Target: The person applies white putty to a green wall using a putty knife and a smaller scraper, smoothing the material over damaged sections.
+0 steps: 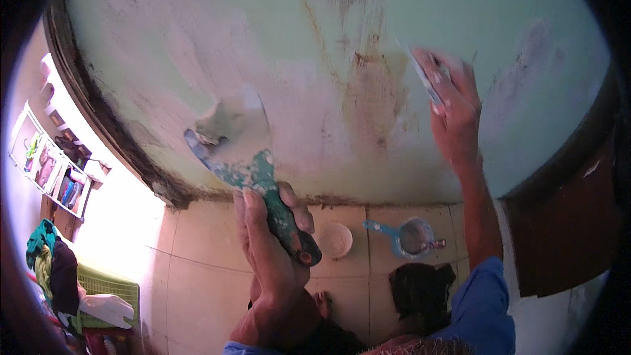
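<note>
Putty knife (231, 158) clamped in left hand (266, 250) grip; right hand (453, 108) presses blurred, perhaps second, scraper (420, 75) on wall (315, 59).

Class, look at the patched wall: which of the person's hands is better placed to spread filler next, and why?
Probably the right hand: its scraper lies on the wall. The left hand holds a putty knife carrying the filler.

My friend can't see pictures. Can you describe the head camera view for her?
A left hand holds a wide, paint-stained putty knife against a stained pale-green wall, while the right hand presses a thin flat scraper higher up.
</note>
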Available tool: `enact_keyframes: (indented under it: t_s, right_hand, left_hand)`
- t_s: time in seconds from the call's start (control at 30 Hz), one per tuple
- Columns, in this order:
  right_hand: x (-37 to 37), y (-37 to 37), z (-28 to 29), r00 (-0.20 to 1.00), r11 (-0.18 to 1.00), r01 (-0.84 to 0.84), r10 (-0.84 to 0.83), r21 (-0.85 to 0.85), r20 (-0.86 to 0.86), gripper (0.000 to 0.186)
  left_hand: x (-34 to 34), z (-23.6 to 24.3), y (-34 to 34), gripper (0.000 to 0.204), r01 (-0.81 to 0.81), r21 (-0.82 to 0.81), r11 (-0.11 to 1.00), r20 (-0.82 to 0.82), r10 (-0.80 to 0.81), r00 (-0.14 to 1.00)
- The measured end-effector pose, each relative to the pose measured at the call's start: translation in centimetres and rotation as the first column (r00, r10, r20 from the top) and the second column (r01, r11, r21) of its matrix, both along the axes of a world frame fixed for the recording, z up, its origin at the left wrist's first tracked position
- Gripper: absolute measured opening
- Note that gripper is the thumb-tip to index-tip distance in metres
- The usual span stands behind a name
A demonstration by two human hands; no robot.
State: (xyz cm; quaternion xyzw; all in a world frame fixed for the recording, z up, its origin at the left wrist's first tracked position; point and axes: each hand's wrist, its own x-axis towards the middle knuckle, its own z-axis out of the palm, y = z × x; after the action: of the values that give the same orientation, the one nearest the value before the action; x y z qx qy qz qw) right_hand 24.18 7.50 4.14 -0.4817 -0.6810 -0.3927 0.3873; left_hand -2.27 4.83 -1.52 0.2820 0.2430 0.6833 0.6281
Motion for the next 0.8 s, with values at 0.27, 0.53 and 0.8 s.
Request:
enact_keyframes:
  t_s: [0.27, 0.53, 0.8]
  right_hand:
    - [-0.3, 6.1, -1.8, 0.873, 0.964, 0.215, -0.261, 0.154, 0.413, 0.052]
    - [1.3, 2.2, -11.4, 0.891, 0.937, 0.331, -0.272, -0.112, 0.362, 0.067]
    - [-1.3, 5.4, -2.4, 0.863, 0.908, 0.363, -0.412, 0.209, 0.292, 0.062]
  left_hand:
    - [-1.0, -0.3, 0.4, 0.031, 0.136, 0.053, 0.989, 0.013, -0.137, 0.990]
    - [-0.9, -0.7, 0.7, 0.031, 0.089, 0.042, 0.995, 0.023, -0.090, 0.996]
    - [-0.5, -0.7, 1.3, 0.030, 0.025, 0.065, 0.998, 0.045, -0.028, 0.999]
